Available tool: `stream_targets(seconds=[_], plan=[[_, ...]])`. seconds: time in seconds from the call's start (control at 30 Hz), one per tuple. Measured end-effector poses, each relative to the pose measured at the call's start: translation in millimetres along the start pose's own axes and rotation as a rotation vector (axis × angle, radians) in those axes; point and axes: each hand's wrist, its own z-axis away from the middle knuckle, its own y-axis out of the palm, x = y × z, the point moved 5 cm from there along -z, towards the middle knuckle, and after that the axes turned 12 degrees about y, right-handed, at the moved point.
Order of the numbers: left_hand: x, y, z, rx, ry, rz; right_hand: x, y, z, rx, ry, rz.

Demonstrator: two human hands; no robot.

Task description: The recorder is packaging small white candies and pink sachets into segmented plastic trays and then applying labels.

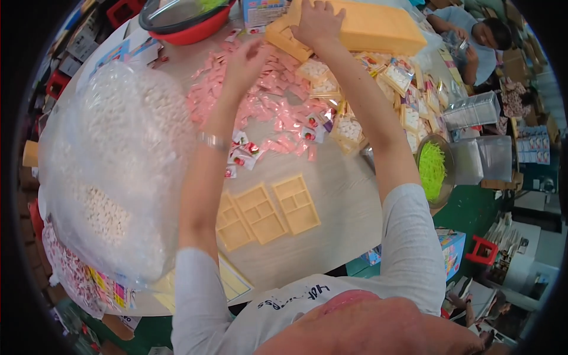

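Resting right hand, fingers spread, on the yellow tray stack at the far side; holding left hand half-curled, seemingly empty, above pink packets; showing bare tabletop right of 3 trays, toward the near edge.

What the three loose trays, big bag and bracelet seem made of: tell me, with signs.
Trays: probably thin moulded plastic, satin; crisp raised dividers. Bag: thin plastic film, glossy, see-through; it wrinkles and white pieces show inside. Bracelet: possibly metal, shiny; silvery glint, though too small to be sure.
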Motion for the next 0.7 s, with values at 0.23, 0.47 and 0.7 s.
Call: stream_targets(seconds=[0.23,0.47,0.7], plan=[[124,47,-114,0.254,-0.367,-0.560,-44,-8,13,-0.090,-0.094,-0.331],[126,75,-117,0.314,-0.552,-0.117,-51,15,-14,-0.002,-0.229,-0.411],[120,82,-121,0.394,-0.499,0.004,-46,27,-25,-0.021,0.001,-0.123]])
